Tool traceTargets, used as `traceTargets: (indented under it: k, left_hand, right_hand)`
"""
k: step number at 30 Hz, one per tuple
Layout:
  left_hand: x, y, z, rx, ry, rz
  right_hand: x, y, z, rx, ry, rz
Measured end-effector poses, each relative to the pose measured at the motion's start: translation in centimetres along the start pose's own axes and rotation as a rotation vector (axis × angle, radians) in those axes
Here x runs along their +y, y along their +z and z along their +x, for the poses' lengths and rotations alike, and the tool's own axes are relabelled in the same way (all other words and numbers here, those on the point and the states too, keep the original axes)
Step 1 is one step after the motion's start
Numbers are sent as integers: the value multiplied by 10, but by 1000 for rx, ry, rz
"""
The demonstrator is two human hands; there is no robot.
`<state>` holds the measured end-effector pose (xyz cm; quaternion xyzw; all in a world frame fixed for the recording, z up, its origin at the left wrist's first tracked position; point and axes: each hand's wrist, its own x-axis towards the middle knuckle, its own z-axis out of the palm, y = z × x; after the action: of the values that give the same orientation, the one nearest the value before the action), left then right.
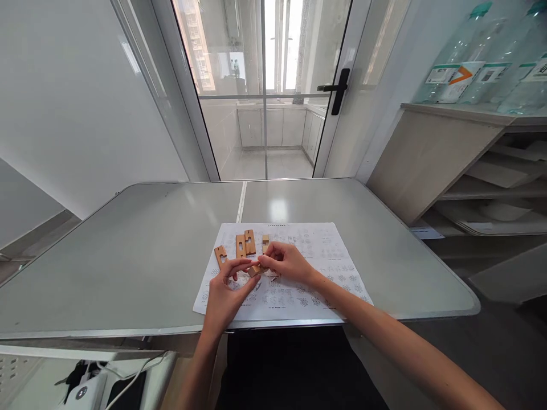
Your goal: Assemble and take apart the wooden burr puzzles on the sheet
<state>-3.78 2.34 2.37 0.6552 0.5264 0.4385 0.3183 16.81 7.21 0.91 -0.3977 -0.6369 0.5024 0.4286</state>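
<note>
One small tan wooden block, partly hidden, is pinched by both the left hand and the right hand over a white paper sheet, its fine print illegible. Three flat, slotted orange-brown wooden pieces lie beyond, the leftmost partly covered. The glossy grey bench carries everything.

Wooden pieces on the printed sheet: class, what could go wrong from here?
The small wooden piece, held by the left hand and right hand, might slip.
The left hand, close to the leftmost slotted piece, could knock it.
The right forearm crosses the printed sheet and might drag it, shifting pieces.
</note>
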Motion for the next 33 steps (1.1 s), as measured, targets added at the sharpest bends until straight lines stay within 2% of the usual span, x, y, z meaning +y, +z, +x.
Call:
traceTargets:
  k: [4, 10, 16, 20, 24, 28, 33]
  left_hand:
    - [-1, 0, 0, 6, 14, -2]
    - [3, 0, -2, -57, 29, -21]
    - [1, 1, -2, -28, 18, -11]
    - [1, 2, -1, -96, 46, 76]
    - [3, 2, -2, -255, 203, 142]
    - [4, 2, -4, -398, 313, 241]
    - [2, 6, -4, -400, 347, 361]
  right_hand:
    - [-1, -2, 1, 3, -2, 62]
    - [1, -4, 2, 20, 10, 89]
    - [1, -4, 5, 69, -3, 169]
    - [2, -4, 4, 207, -4, 53]
    - [3, -3, 4, 309, -1, -58]
    - [3, -4, 5, 329, -2, -67]
    - [3, -5, 6, 210, 30, -64]
